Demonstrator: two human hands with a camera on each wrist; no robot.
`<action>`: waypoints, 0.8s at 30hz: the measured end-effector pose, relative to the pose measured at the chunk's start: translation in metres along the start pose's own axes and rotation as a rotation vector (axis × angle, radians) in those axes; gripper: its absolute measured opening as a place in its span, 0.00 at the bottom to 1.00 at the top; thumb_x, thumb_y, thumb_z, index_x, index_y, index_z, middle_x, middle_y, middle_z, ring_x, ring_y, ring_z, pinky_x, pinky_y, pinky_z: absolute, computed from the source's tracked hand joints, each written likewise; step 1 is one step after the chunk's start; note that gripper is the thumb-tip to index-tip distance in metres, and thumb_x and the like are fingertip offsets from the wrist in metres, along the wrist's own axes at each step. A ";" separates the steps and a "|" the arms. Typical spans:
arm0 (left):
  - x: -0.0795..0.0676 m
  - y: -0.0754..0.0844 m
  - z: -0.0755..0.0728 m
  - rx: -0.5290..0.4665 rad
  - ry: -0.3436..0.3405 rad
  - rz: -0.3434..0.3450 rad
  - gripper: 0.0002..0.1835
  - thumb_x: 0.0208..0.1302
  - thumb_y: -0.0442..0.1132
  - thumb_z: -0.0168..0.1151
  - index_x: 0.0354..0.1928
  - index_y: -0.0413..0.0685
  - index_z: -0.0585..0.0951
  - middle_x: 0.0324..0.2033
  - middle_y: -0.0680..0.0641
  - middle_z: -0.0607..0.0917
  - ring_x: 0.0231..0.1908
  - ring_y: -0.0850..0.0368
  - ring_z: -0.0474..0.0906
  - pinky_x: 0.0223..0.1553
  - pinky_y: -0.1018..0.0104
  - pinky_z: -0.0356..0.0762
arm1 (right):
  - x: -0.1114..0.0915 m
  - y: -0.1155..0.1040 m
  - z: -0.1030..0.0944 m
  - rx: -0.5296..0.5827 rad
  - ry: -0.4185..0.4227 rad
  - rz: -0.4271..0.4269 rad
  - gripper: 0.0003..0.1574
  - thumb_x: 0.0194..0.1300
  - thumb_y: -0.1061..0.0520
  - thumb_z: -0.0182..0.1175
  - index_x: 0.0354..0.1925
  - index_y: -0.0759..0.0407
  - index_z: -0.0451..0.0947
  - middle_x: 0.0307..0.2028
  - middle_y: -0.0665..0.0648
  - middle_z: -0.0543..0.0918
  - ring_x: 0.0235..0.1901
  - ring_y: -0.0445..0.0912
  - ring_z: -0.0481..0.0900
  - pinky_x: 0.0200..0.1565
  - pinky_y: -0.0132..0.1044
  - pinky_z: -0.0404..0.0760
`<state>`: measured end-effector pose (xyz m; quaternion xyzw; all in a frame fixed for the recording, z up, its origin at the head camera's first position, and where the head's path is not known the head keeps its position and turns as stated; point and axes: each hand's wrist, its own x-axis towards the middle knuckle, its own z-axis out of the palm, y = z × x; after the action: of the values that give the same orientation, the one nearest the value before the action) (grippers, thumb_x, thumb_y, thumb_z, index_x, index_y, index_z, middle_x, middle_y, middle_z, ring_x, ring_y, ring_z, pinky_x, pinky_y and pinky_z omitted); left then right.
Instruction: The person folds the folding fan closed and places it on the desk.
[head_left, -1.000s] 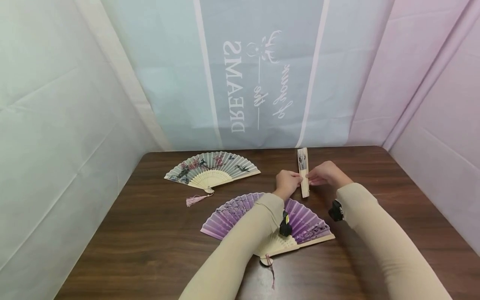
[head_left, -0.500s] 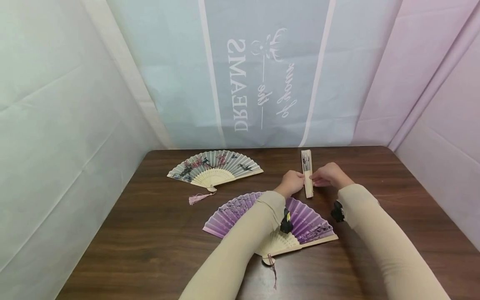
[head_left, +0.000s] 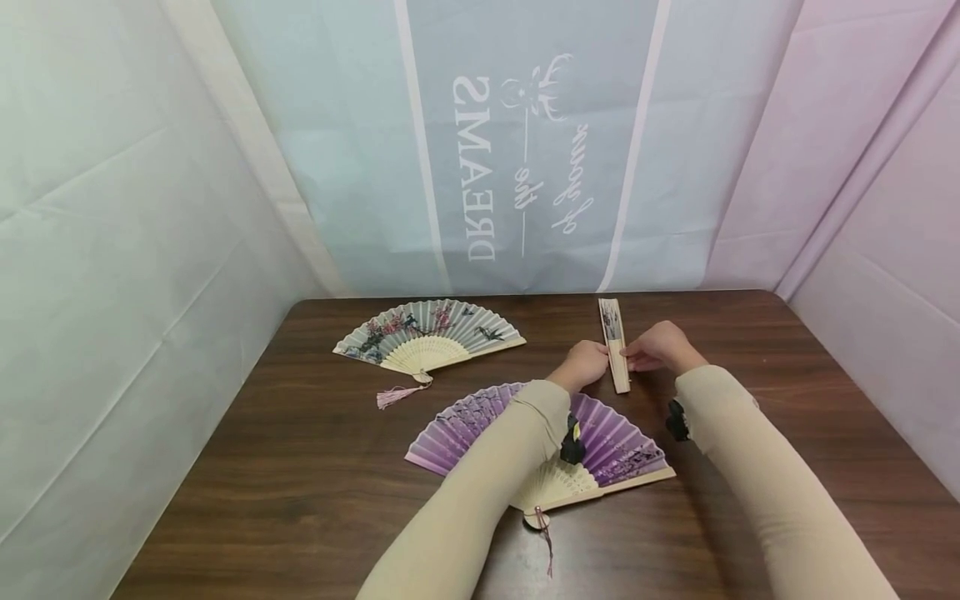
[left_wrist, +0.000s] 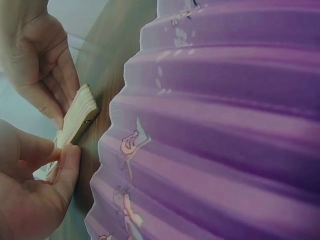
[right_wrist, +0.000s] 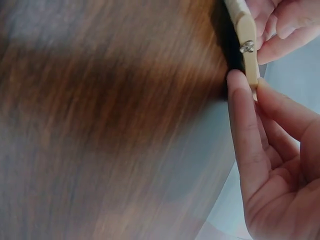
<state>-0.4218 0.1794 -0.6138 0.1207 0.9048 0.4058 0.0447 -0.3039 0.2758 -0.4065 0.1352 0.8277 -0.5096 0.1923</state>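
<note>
A folded hand fan [head_left: 614, 346] with pale wooden sticks and a grey printed leaf is near the table's back edge. My left hand [head_left: 585, 364] pinches its left side. From the right, my right hand [head_left: 662, 346] pinches it too, thumb and finger near its lower end. Close up, the left wrist view shows the fan's stacked stick ends [left_wrist: 82, 107] between both hands. In the right wrist view, a metal pivot pin [right_wrist: 247, 47] shows on the outer stick. Under my left forearm lies a spread purple fan [head_left: 618, 446], partly hidden by the sleeve.
A spread grey fan [head_left: 427, 333] with flowers and birds lies at the back left, its pink tassel [head_left: 400, 395] toward me. Cloth walls [head_left: 360, 167] stand behind and beside the brown wooden table [head_left: 285, 467].
The folded fan has turned slightly, its far end leaning a bit more left and its near end right. Both hands keep their pinch on it, and the two spread fans lie still.
</note>
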 end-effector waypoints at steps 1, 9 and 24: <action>0.023 -0.020 0.019 -0.022 -0.019 0.007 0.19 0.57 0.40 0.57 0.46 0.70 0.88 0.41 0.70 0.87 0.38 0.69 0.80 0.34 0.77 0.77 | 0.001 0.001 0.000 0.004 -0.005 -0.002 0.11 0.65 0.67 0.63 0.40 0.78 0.81 0.16 0.52 0.84 0.19 0.39 0.84 0.31 0.33 0.90; -0.014 0.013 -0.016 -0.001 -0.054 -0.046 0.19 0.61 0.41 0.58 0.54 0.57 0.86 0.49 0.62 0.87 0.46 0.68 0.81 0.46 0.77 0.79 | 0.003 0.005 -0.001 0.010 0.009 0.015 0.08 0.66 0.65 0.63 0.33 0.72 0.81 0.15 0.51 0.83 0.19 0.38 0.83 0.30 0.32 0.89; -0.163 0.057 -0.190 -0.609 -0.231 -0.130 0.20 0.71 0.29 0.52 0.63 0.28 0.74 0.58 0.30 0.80 0.59 0.40 0.79 0.63 0.61 0.80 | -0.012 0.054 -0.028 0.227 -0.115 -0.059 0.11 0.72 0.63 0.56 0.44 0.72 0.81 0.25 0.49 0.88 0.28 0.36 0.87 0.37 0.29 0.89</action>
<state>-0.2879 0.0364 -0.4474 0.0893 0.7366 0.6377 0.2070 -0.2755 0.3244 -0.4322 0.1024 0.7558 -0.6125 0.2077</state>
